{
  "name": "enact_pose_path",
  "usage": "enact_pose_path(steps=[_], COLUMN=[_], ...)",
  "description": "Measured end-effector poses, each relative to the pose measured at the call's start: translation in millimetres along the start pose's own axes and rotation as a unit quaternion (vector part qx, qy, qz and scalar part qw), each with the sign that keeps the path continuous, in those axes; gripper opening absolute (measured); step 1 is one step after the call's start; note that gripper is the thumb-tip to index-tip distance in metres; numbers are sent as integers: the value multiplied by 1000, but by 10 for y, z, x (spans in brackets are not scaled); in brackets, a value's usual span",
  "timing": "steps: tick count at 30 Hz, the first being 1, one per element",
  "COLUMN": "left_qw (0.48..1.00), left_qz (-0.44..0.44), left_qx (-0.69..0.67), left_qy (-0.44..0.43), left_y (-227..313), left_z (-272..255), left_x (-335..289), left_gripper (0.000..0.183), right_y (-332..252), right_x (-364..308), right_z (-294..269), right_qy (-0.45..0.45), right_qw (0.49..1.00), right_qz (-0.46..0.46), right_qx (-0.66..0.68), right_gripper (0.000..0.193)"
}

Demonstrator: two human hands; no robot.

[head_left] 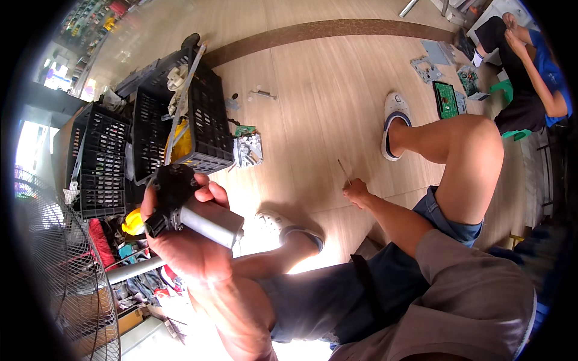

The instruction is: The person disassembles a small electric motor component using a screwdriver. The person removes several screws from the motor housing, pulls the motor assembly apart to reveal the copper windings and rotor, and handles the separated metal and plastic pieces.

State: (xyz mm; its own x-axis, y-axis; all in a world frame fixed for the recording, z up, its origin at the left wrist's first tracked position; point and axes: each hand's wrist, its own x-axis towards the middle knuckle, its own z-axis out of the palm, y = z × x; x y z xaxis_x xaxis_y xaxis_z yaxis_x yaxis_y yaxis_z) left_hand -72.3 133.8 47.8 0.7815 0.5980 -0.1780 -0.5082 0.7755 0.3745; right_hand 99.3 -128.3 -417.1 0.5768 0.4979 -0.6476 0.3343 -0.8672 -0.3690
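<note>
Raised close at the lower left, my left hand (189,249) is closed around a small electric motor (212,222). Its silver cylindrical can points right, with a black housing at the other end under my fingers. Lower and further right, my right hand (357,192) grips a thin screwdriver (344,171), whose shaft slants up and to the left; its handle is hidden in my fist. The two hands are well apart, and the screwdriver does not touch the motor.
Black plastic crates (208,114) with mixed parts stand at the left, beside a wire fan guard (57,265). A dismantled metal mechanism (248,149) lies on the floor by them. At upper right, a green circuit board (445,100) lies near another seated person (545,78).
</note>
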Motion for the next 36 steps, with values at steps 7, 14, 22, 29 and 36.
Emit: enact_pose_path(steps=[7,14,22,29,36], left_qw=[999,997,994,995,993], left_qz=[29,36,44,39,68], left_qx=[-3,-47,-84,-95,-92], left_qy=[-13,-41,-60,7,36], left_y=[31,143,79,72,93], left_z=[119,124,213,265,149], left_x=[61,55,289,540,823], left_gripper=[40,42,39,44,34], right_y=[282,-485,-560,-864,-2227], right_x=[242,-252,-294,-131,-1287], right_z=[220,-338,-641,-1942,-3964], right_qy=[9,-22,40,-44,107], right_qw=[997,931,902,905,955], right_qz=[-47,141,176,9,-234], right_qx=[54,336,393,423,150], right_gripper=[10,23,24,11,16])
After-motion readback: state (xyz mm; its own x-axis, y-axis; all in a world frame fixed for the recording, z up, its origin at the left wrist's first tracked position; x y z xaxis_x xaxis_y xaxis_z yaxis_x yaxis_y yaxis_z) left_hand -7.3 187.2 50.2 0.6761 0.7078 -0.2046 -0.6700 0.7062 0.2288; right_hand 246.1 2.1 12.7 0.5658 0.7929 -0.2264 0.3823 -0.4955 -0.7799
